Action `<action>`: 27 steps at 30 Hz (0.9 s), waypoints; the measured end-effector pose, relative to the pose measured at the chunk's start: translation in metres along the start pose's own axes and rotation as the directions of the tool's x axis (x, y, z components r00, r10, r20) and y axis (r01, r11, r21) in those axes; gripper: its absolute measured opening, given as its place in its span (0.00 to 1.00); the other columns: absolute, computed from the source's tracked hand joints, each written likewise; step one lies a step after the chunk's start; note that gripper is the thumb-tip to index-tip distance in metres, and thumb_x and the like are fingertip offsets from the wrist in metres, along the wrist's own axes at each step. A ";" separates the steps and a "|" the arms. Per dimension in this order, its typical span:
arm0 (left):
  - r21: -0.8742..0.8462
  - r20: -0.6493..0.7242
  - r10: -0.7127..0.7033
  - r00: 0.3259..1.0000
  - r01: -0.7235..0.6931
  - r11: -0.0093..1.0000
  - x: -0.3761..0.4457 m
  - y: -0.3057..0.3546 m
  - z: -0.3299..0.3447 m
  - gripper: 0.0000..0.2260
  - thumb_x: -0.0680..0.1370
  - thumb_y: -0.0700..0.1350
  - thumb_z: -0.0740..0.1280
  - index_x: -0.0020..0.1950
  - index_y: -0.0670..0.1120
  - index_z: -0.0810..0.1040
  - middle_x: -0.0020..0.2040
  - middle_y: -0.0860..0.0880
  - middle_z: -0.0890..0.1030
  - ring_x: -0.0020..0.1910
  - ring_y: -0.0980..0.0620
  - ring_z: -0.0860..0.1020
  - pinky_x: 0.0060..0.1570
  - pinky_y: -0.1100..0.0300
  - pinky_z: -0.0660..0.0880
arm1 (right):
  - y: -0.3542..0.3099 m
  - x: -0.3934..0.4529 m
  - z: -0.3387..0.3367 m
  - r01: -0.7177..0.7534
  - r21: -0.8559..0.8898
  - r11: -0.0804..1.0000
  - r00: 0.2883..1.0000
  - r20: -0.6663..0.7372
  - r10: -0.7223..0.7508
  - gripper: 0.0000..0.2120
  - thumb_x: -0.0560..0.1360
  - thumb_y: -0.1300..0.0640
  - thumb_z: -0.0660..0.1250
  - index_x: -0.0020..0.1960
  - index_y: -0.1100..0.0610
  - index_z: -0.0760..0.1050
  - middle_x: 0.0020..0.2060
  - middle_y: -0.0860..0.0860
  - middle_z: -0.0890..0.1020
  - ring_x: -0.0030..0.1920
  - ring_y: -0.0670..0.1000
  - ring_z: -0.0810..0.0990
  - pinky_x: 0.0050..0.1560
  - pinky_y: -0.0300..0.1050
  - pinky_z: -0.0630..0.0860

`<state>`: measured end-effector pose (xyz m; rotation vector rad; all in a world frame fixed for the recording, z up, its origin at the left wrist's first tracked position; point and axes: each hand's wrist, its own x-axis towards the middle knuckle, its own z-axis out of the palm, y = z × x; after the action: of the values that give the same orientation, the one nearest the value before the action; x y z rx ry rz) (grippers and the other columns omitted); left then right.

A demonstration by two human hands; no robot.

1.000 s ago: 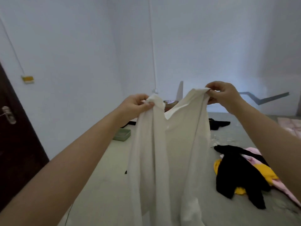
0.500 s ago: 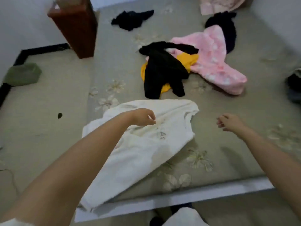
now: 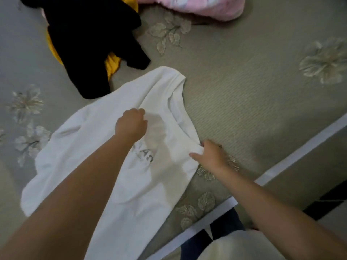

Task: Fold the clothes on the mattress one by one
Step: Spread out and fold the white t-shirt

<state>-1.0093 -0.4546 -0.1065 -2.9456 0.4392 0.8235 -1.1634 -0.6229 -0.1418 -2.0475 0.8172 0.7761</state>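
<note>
Currently the white cotton T-shirt (image 3: pixel 105 156) lies spread and rumpled on the grey-green mattress with embossed flower pattern (image 3: pixel 253 94), its collar toward 1 o'clock and its hem running off toward 7 o'clock near the mattress's white piped edge (image 3: pixel 293 158). Faint grey lettering shows on the chest. The person's left hand (image 3: pixel 131 123) sits on the shirt just below the collar, fingers curled into the fabric; it appears to bunch a fold, though the fingertips are hidden under the knuckles. The right hand (image 3: pixel 211 155) is at the shirt's edge at about 4 o'clock from the left, thumb and curled fingers pinching the cloth by the shoulder seam.

At 11 o'clock from the shirt, touching its upper edge, lies a crumpled black garment (image 3: pixel 90 40) on top of a yellow garment (image 3: pixel 112 64). At 12 to 1 o'clock, well apart, is a fluffy pink fleece garment (image 3: pixel 197 6), cut off by the frame.
</note>
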 end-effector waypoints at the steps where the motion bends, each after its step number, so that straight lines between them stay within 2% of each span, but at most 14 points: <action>1: 0.004 -0.050 0.015 0.999 -0.015 1.000 0.012 0.003 0.001 0.16 0.79 0.45 0.57 0.65 0.41 0.69 0.62 0.41 0.72 0.61 0.41 0.69 0.55 0.50 0.69 | -0.001 0.002 0.005 -0.014 -0.012 1.000 0.999 -0.032 0.014 0.21 0.72 0.50 0.69 0.59 0.61 0.70 0.53 0.55 0.77 0.53 0.56 0.77 0.45 0.44 0.69; 4: 0.024 -0.144 0.085 0.986 -0.082 0.996 0.049 0.010 0.001 0.17 0.79 0.45 0.58 0.66 0.41 0.68 0.64 0.40 0.71 0.62 0.41 0.67 0.57 0.49 0.68 | 0.004 0.008 0.012 -0.040 -0.023 0.999 0.999 -0.034 0.039 0.16 0.74 0.55 0.66 0.59 0.61 0.70 0.56 0.57 0.77 0.55 0.57 0.76 0.50 0.46 0.72; 7: -0.008 -0.188 0.125 0.974 -0.128 0.992 0.086 0.018 -0.004 0.19 0.78 0.46 0.60 0.67 0.40 0.65 0.67 0.40 0.68 0.64 0.40 0.66 0.60 0.48 0.65 | 0.021 0.014 -0.004 -0.076 0.019 0.997 0.996 -0.042 0.077 0.12 0.75 0.59 0.64 0.57 0.62 0.73 0.53 0.57 0.78 0.48 0.54 0.76 0.43 0.40 0.69; 9: -0.043 -0.171 0.146 0.974 -0.156 0.987 0.109 0.026 -0.004 0.22 0.78 0.48 0.62 0.68 0.40 0.64 0.68 0.39 0.66 0.65 0.39 0.65 0.62 0.47 0.62 | 0.041 0.017 -0.028 -0.140 0.049 0.989 0.987 -0.068 0.143 0.11 0.74 0.61 0.65 0.55 0.62 0.74 0.50 0.56 0.79 0.43 0.50 0.72 0.39 0.38 0.65; 13: -0.074 -0.088 0.214 0.973 -0.221 0.972 0.134 0.056 0.004 0.29 0.73 0.54 0.67 0.69 0.43 0.65 0.66 0.38 0.68 0.65 0.39 0.65 0.64 0.47 0.61 | 0.082 0.031 -0.083 -0.211 0.183 0.960 0.943 -0.221 0.250 0.10 0.72 0.65 0.66 0.53 0.63 0.73 0.45 0.56 0.76 0.43 0.51 0.72 0.42 0.40 0.65; 15: -0.112 -0.114 0.225 0.968 -0.238 0.965 0.137 0.075 0.008 0.27 0.73 0.54 0.67 0.68 0.44 0.66 0.63 0.38 0.70 0.63 0.39 0.67 0.62 0.47 0.63 | 0.088 0.039 -0.099 -0.201 0.246 0.948 0.895 -0.347 0.280 0.09 0.73 0.65 0.66 0.53 0.65 0.73 0.44 0.54 0.74 0.45 0.52 0.73 0.44 0.43 0.67; 18: -0.250 -0.169 0.229 0.959 -0.267 0.931 0.137 0.093 0.010 0.18 0.76 0.48 0.64 0.64 0.44 0.70 0.59 0.40 0.75 0.58 0.40 0.72 0.55 0.50 0.67 | 0.090 0.046 -0.103 -0.185 0.340 0.922 0.822 -0.462 0.335 0.10 0.74 0.61 0.67 0.54 0.63 0.74 0.44 0.52 0.74 0.45 0.50 0.72 0.45 0.44 0.68; 21: -0.332 -0.184 0.215 0.959 -0.267 0.905 0.135 0.093 0.007 0.13 0.78 0.46 0.61 0.60 0.42 0.73 0.55 0.40 0.77 0.54 0.41 0.73 0.50 0.53 0.67 | 0.095 0.047 -0.095 -0.205 0.288 0.936 0.822 -0.469 0.324 0.07 0.75 0.56 0.66 0.44 0.60 0.73 0.33 0.47 0.72 0.39 0.50 0.72 0.36 0.41 0.66; 23: -0.349 -0.171 0.233 0.957 -0.280 0.894 0.132 0.088 0.003 0.12 0.79 0.45 0.60 0.59 0.42 0.74 0.54 0.40 0.77 0.53 0.41 0.73 0.47 0.56 0.64 | 0.098 0.047 -0.094 -0.196 0.262 0.945 0.830 -0.469 0.303 0.11 0.75 0.55 0.65 0.37 0.58 0.68 0.29 0.47 0.69 0.33 0.49 0.70 0.30 0.38 0.62; 25: -0.339 -0.144 0.218 0.965 -0.255 0.906 0.125 0.081 -0.002 0.11 0.79 0.44 0.59 0.58 0.41 0.73 0.52 0.39 0.77 0.48 0.43 0.73 0.44 0.57 0.63 | 0.100 0.046 -0.097 -0.170 0.293 0.941 0.848 -0.442 0.291 0.14 0.76 0.57 0.64 0.33 0.59 0.68 0.28 0.50 0.70 0.31 0.50 0.70 0.30 0.38 0.62; 27: -0.340 -0.119 0.163 0.979 -0.194 0.920 0.114 0.074 -0.009 0.10 0.79 0.44 0.59 0.57 0.40 0.72 0.49 0.38 0.77 0.44 0.45 0.70 0.42 0.57 0.62 | 0.098 0.043 -0.104 -0.114 0.330 0.937 0.870 -0.423 0.255 0.12 0.75 0.59 0.65 0.38 0.68 0.73 0.32 0.60 0.76 0.35 0.59 0.74 0.34 0.43 0.67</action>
<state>-0.9327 -0.5562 -0.1552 -3.3210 0.6380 0.8737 -1.1865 -0.7682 -0.1634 -1.9153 1.3309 0.2326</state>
